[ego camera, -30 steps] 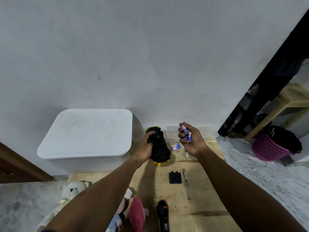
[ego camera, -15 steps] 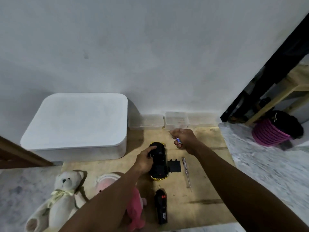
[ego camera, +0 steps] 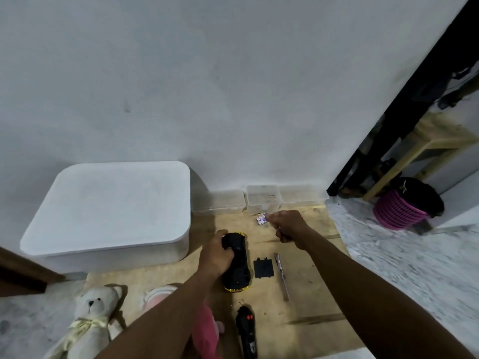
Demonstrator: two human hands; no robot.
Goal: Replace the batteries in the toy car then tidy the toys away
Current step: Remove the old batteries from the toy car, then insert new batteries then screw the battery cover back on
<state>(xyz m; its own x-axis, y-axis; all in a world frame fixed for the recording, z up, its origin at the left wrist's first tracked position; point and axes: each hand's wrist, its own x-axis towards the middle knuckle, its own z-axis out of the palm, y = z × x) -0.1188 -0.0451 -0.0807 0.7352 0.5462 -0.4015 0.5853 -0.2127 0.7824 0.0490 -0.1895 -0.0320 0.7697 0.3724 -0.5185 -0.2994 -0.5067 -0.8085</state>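
1. At the far left, the white lidded box (ego camera: pixel 103 208) is seen closed against the wall. The teddy bear (ego camera: pixel 90 322) and the pink soft toy (ego camera: pixel 206 332) are left lying in front of it, so the tidying is judged not yet begun.
2. The toy car (ego camera: pixel 239 268) is laid on the wooden board (ego camera: pixel 311 294) just right of the box, apparently underside up. Its far end is gripped by the left hand (ego camera: pixel 216 256), with the fingers curled round the body.
3. The remote control (ego camera: pixel 246 332) is left near the board's near edge, yet to be put away.
4. The battery cover (ego camera: pixel 263 267) is set just beside the car, apart from it, with the screwdriver (ego camera: pixel 282 275) alongside. The compartment is therefore judged opened, and the cover is yet to be refitted and screwed down. Whether cells are seated inside cannot be told.
5. The right hand (ego camera: pixel 287 225) is held low over the far part of the board with its fingers curled, beside the small battery packet (ego camera: pixel 261 219). Whether anything is pinched cannot be told.
6. Movement is hemmed in by the wall and the row of clear tubs (ego camera: pixel 263 202) at the far side, and by the box on the left. Open board is found right of the screwdriver, and the pink basket (ego camera: pixel 399 213) is well apart.
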